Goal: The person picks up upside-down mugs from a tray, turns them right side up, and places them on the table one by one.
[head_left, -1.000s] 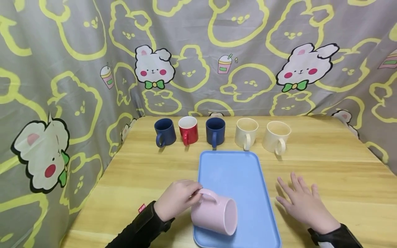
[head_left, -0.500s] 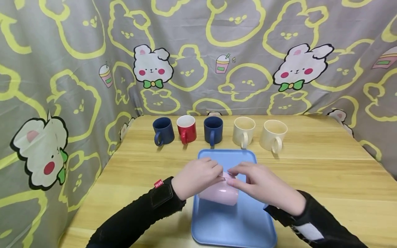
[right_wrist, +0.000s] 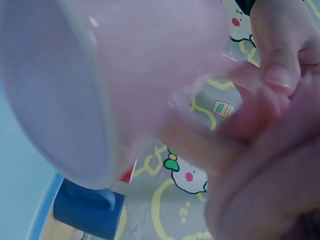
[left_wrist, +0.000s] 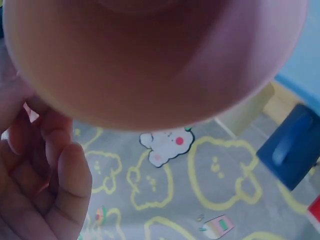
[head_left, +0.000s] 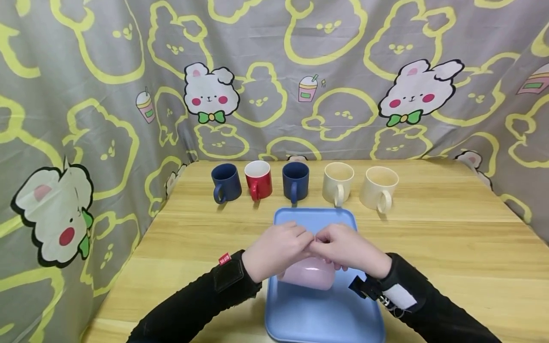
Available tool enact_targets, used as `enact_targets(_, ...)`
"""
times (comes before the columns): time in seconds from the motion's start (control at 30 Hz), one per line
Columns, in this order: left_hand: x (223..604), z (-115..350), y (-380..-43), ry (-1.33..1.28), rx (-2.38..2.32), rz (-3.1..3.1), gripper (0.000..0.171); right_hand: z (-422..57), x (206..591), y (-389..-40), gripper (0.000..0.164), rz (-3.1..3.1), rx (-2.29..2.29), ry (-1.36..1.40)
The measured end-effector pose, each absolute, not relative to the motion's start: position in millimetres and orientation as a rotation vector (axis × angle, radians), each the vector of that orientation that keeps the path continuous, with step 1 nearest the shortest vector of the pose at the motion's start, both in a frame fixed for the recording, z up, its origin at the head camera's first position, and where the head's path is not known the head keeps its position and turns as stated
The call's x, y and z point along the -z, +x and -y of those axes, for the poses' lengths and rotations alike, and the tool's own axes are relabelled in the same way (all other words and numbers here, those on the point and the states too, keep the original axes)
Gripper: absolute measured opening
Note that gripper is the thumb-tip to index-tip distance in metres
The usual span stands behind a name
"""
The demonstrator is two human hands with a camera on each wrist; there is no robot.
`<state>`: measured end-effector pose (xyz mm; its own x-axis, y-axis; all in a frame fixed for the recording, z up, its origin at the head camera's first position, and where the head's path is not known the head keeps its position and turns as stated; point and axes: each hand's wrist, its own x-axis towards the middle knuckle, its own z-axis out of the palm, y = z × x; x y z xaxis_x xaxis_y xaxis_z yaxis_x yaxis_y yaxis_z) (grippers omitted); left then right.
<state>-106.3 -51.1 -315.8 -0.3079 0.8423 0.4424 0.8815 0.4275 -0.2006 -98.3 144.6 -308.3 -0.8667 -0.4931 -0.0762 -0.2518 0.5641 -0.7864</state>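
A glossy pink mug [head_left: 306, 275] lies on its side in the air over the blue tray [head_left: 326, 314], its handle upward and mostly hidden by the hands. My left hand [head_left: 280, 250] grips the handle from the left, and its thumb shows at the handle in the right wrist view. From the other side my right hand [head_left: 349, 250] pinches the same handle, fingertips meeting those of the left. Up close, the mug [right_wrist: 150, 65] fills much of the right wrist view, with my blurred right hand [right_wrist: 270, 175] at its handle.
Along the back of the wooden table [head_left: 201, 295] stand a dark blue mug [head_left: 226, 182], a red mug [head_left: 259, 180], another dark blue mug [head_left: 296, 180] and two cream mugs, one cream mug [head_left: 377, 186] farthest right. A patterned grey curtain [head_left: 261, 33] surrounds the table.
My left hand has lifted the pink mug forward and rightward over the tray. The right hand has come from the table's right side and taken hold of the handle too.
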Motion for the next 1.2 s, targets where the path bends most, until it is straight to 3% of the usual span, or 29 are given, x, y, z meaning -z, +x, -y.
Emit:
enact_targets(0.13,325,62,-105,-1.389,0.395,2.338,0.044,-153,313,-98,0.048,-2.581,1.31,-0.528)
enact_targets(0.27,341,72,-104,-1.195,0.844,2.574,0.087,-165,317,-96,0.044,-2.544,1.567,-0.402)
enact_targets(0.33,349,74,-104,-1.067,1.17,2.629,0.097,-169,321,-95,0.043,-2.493,1.732,-0.372)
enact_targets(0.5,363,69,-108,-0.889,1.87,2.432,0.094,-173,337,-92,0.045,-2.326,2.027,-0.433)
enact_targets(0.67,365,68,-111,-0.889,1.99,2.376,0.082,-177,347,-90,0.05,-2.194,1.965,-0.519)
enact_targets(0.87,363,70,-113,-0.962,1.856,2.469,0.086,-181,344,-94,0.058,-2.189,1.702,-0.495)
enact_targets(1.07,360,80,-112,-0.972,1.438,2.661,0.101,-190,348,-92,0.057,-2.149,1.822,-0.554)
enact_targets(1.2,369,104,-116,-0.845,0.998,2.744,0.093,-212,348,-91,0.056,-2.195,1.975,-0.495)
